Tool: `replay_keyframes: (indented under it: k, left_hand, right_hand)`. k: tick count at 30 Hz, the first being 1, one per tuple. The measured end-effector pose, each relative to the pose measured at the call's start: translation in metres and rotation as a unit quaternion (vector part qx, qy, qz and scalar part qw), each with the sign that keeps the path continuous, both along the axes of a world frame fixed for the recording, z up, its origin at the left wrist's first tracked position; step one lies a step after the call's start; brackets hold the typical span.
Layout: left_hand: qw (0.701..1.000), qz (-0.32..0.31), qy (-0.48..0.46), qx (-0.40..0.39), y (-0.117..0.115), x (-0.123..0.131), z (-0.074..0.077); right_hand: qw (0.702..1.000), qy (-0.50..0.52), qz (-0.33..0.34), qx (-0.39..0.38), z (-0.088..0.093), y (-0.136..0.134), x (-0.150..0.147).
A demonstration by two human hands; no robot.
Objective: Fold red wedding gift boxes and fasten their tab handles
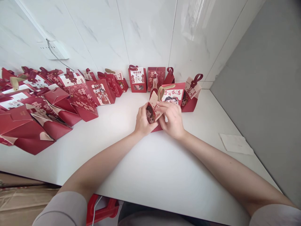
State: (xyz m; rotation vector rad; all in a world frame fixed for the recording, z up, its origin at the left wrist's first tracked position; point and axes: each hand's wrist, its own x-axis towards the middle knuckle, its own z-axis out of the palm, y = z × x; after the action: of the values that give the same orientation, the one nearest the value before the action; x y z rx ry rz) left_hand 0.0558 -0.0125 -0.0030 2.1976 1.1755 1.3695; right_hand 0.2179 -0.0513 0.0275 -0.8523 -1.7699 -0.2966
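Observation:
A small red and cream gift box [154, 108] with a tan ribbon handle stands on the white table between my hands. My left hand [142, 121] is wrapped round its left side, thumb at the lower front. On the right side my right hand [172, 118] grips the cream flap, fingers bent over it; its fingertips are partly hidden. Right behind is a red box [180, 88] with a white printed panel and a tan ribbon. Beside that one, a red and cream box [191, 94] with a dark red ribbon loop stands upright.
Many similar gift boxes [81, 99] crowd the table's left side. A few more, such as a red box with a window [137, 80], line the tiled wall. A white paper [236, 143] lies near the right edge. Below the front edge is a red stool [105, 208].

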Motion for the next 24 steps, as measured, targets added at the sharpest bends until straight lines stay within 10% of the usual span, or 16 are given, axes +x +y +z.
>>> replay_keyframes:
  k: [24]
  left_hand:
    - [0.997, -0.077, -0.028, 0.003, 0.007, -0.005, 0.000]
  right_hand:
    - [0.993, 0.077, 0.046, -0.074, -0.022, 0.011, 0.005]
